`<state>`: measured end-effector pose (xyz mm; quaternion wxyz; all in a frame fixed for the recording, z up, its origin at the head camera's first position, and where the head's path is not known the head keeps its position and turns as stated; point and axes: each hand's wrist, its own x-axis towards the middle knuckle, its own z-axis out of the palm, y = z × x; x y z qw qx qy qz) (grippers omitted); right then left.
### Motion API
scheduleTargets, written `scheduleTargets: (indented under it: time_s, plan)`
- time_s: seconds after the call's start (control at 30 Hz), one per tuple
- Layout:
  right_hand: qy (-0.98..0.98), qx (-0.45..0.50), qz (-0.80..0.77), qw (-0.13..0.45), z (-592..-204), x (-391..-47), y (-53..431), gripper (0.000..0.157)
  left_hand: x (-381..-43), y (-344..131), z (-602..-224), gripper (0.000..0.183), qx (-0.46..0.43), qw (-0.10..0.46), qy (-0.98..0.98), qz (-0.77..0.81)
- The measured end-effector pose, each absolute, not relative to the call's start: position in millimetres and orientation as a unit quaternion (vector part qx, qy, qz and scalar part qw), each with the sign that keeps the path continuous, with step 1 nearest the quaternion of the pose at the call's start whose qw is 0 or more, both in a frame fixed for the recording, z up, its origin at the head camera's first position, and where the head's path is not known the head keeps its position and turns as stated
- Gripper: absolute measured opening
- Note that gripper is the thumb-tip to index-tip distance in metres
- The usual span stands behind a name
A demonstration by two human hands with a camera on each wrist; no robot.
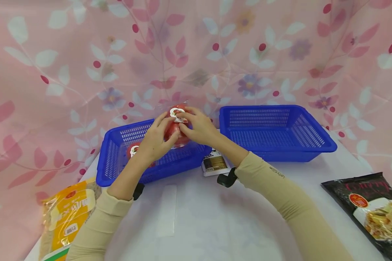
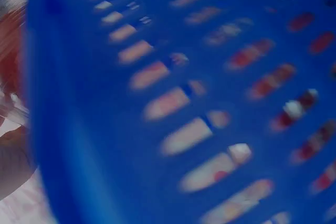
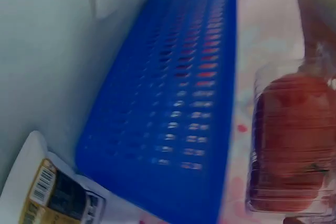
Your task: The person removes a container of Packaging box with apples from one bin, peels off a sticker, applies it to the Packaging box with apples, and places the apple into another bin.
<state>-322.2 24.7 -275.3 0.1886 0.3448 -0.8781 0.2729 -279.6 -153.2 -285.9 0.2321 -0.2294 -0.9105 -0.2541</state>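
Observation:
Both hands hold a clear plastic pack of tomatoes with a round white label, raised over the right part of the left blue basket. My left hand grips its left side. From the right, my right hand grips it with fingers over the label. The pack's clear underside shows in the right wrist view. A second tomato pack lies in the left basket, partly hidden by the left forearm. Basket slots fill the left wrist view, blurred.
Another blue basket stands to the right. A white and brown packet lies between the baskets. At the front left is a yellow bag; at the right lies a black food bag. A white strip is on the table.

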Motion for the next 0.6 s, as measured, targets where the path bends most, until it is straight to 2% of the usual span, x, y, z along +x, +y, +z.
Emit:
scheduleTargets:
  time_s: [0.2, 0.4, 0.6]
  plan:
    - [-0.864, 0.35, 0.324, 0.162, -309.2, -351.1, 11.4, 0.031, -298.0, -166.2, -307.1, 0.05, -0.216, 0.164, -0.935, -0.227]
    - [-0.875, 0.33, 0.327, 0.133, -336.1, -357.7, 6.4, 0.029, -303.3, -172.8, -328.5, 0.055, -0.222, 0.082, -0.948, -0.215]
    - [-0.896, 0.336, 0.275, 0.098, -343.7, -364.7, -2.1, 0.03, -312.5, -181.0, -340.6, 0.056, -0.211, 0.051, -0.952, -0.216]
